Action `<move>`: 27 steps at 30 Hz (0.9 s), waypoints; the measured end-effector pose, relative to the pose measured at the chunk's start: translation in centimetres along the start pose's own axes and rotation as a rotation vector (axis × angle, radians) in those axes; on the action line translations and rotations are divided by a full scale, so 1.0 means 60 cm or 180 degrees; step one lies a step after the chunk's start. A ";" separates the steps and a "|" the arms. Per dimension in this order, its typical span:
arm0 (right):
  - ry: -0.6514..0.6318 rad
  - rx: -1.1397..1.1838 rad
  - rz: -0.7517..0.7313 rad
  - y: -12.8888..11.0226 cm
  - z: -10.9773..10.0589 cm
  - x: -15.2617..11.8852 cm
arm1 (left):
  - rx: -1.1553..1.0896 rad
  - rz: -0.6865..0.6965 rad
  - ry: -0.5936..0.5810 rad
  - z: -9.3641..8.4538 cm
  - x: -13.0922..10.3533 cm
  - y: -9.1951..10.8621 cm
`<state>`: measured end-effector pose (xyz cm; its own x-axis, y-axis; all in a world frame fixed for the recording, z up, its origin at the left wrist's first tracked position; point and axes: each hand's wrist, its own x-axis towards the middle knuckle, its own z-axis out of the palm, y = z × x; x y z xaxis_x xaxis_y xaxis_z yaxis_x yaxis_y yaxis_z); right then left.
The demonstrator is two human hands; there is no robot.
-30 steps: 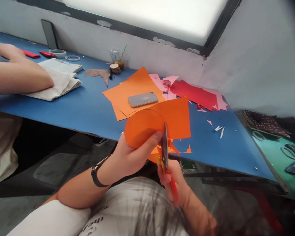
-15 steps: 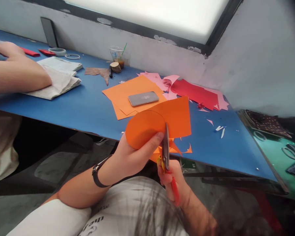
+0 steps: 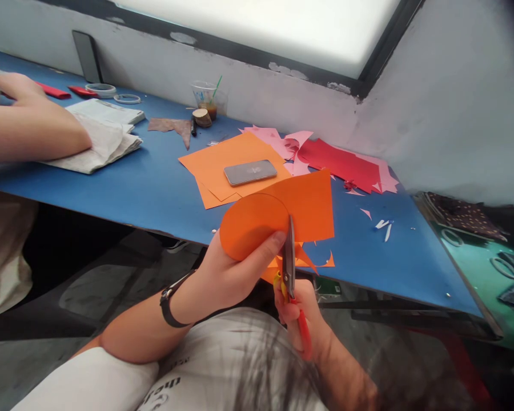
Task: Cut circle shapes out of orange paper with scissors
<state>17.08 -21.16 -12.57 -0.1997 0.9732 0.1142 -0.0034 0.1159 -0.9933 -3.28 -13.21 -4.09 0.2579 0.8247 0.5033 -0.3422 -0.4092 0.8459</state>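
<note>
My left hand [image 3: 235,271] grips a sheet of orange paper [image 3: 312,205] near the table's front edge, thumb on top and the other fingers hidden beneath. A drawn curve outlines a rounded shape on the paper, and its near side is cut along that curve. Scissors [image 3: 289,257] with red and yellow handles are in my right hand [image 3: 302,317], fingers wrapped round the handles. Their blades point away from me and lie at the paper's cut, just right of my left thumb. Orange offcuts [image 3: 306,257] lie below the blades on the table edge.
A grey phone [image 3: 251,172] rests on more orange sheets [image 3: 209,165]. Behind are pink scraps [image 3: 265,135] and red paper [image 3: 342,162]. A plastic cup [image 3: 206,100] stands by the wall. At left, another person's arm [image 3: 34,128] reaches over folded cloth [image 3: 111,149].
Hardly anything differs. The orange paper has shifted very slightly, and the scissor handles have moved a little closer together in my right hand.
</note>
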 end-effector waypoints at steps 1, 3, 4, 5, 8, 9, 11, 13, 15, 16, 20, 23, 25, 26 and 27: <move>0.0007 0.0013 -0.0006 0.000 0.000 0.000 | -0.0015 0.0016 -0.0010 0.000 0.000 0.000; 0.0008 -0.0010 -0.0017 -0.002 0.000 -0.001 | 0.0022 0.0050 0.0000 0.002 0.001 0.002; 0.0009 -0.0034 -0.0012 -0.002 0.000 -0.001 | 0.0064 0.0053 0.0027 0.003 0.001 0.003; 0.0017 -0.0054 0.0001 -0.003 0.000 -0.001 | 0.0116 0.0048 0.0061 0.004 0.002 0.005; 0.0036 -0.0138 0.0046 -0.005 0.000 0.000 | 0.0197 0.0001 0.0076 0.005 0.006 0.011; 0.0046 -0.0178 0.0049 -0.005 0.000 0.001 | 0.0199 -0.0002 0.0062 0.005 0.006 0.013; 0.0060 -0.0245 0.0025 -0.006 -0.001 0.003 | 0.0176 0.0020 0.0017 0.005 0.008 0.016; 0.0062 -0.0263 -0.0023 -0.008 -0.002 0.005 | 0.0144 0.0062 -0.0013 0.004 0.008 0.017; 0.0042 -0.0278 -0.0092 -0.010 -0.002 0.006 | 0.0126 0.0089 -0.0006 0.003 0.009 0.017; 0.0034 -0.0296 -0.0124 -0.011 -0.002 0.007 | 0.0128 0.0089 0.0000 0.003 0.010 0.017; 0.0023 -0.0336 -0.0199 -0.013 -0.002 0.007 | 0.0189 0.0058 -0.0032 -0.002 0.010 0.017; 0.0011 -0.0311 -0.0109 -0.011 -0.002 0.007 | 0.0170 0.0058 -0.0087 -0.005 0.010 0.018; 0.0062 -0.0331 -0.0068 -0.009 -0.003 0.007 | 0.0043 0.0000 -0.0141 -0.007 0.010 0.018; 0.0078 -0.0348 -0.0076 -0.008 -0.003 0.007 | -0.0061 -0.0058 -0.0165 -0.007 0.010 0.019; 0.0084 -0.0362 -0.0092 -0.007 -0.004 0.007 | -0.0167 -0.0122 -0.0186 -0.009 0.010 0.020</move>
<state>17.21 -20.77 -12.08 -0.1753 0.9738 0.1449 0.1026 0.1644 -0.9810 -3.98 -12.99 -2.89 0.3234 0.8146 0.4814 -0.3776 -0.3554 0.8551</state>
